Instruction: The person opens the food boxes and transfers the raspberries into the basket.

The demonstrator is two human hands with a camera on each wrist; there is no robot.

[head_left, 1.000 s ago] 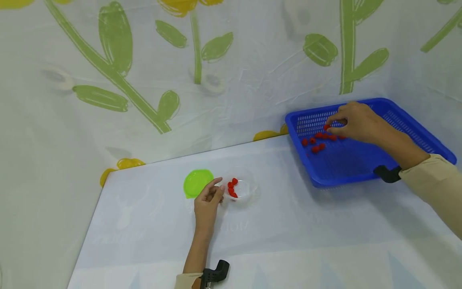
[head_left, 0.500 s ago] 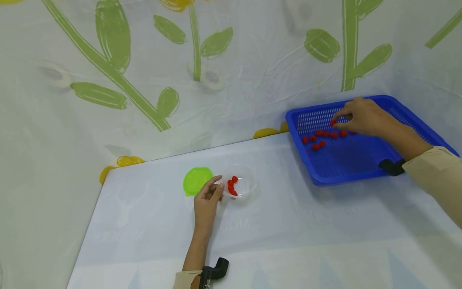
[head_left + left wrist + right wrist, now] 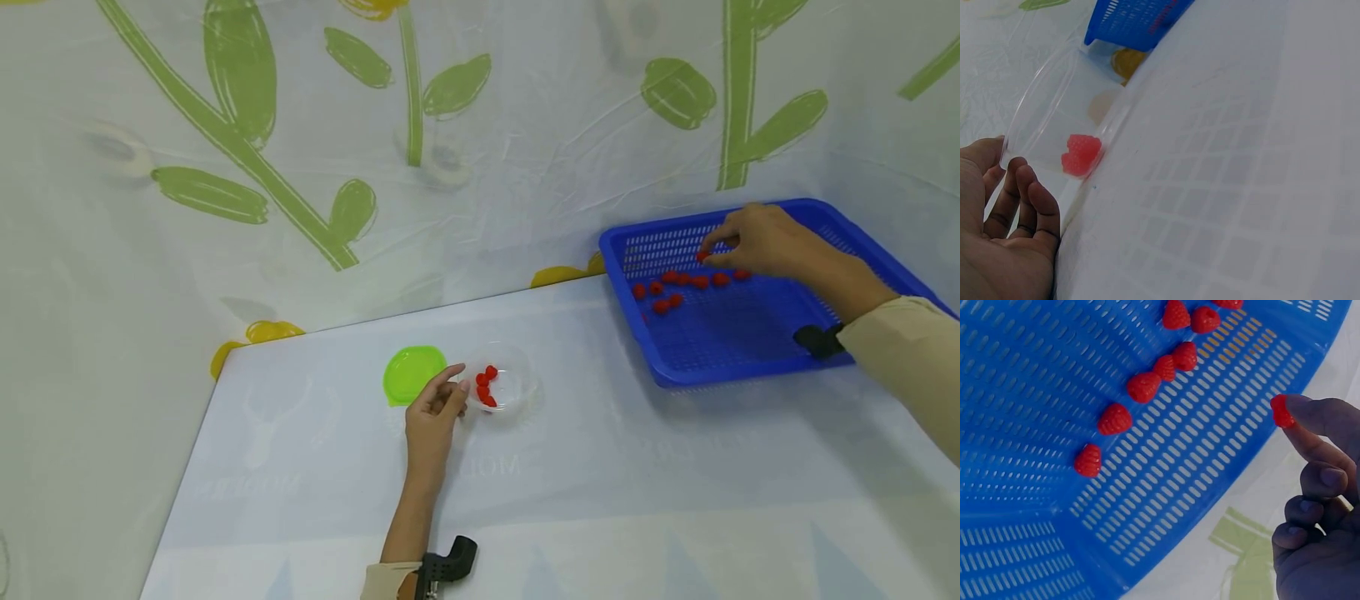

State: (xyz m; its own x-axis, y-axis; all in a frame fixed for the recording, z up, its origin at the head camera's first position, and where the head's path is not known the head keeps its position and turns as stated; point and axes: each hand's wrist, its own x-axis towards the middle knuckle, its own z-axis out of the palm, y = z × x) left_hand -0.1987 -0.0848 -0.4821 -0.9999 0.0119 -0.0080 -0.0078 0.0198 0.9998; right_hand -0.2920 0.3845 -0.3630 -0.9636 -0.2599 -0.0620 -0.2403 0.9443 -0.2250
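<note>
In the head view my right hand (image 3: 765,242) is over the blue basket and pinches a red raspberry (image 3: 1282,411) between thumb and index finger, clear of the others. Several more raspberries (image 3: 700,282) lie in a loose row on the basket floor along its far side. My left hand (image 3: 435,408) pinches the near-left rim of a clear plastic bowl (image 3: 1047,106) with thumb and finger; the remaining fingers curl beside it. Inside the bowl a few raspberries (image 3: 486,390) sit toward the left side. The bowl rests on the white table.
A bright green lid (image 3: 412,375) lies on the table just left of the bowl. The blue slatted basket (image 3: 660,367) stands at the back right, against a flower-printed curtain (image 3: 525,167). The white tabletop (image 3: 600,467) spans the front.
My right hand has shifted a little rightward and up over the basket, with the raspberry in its pinch. The left hand and the bowl have stayed in place.
</note>
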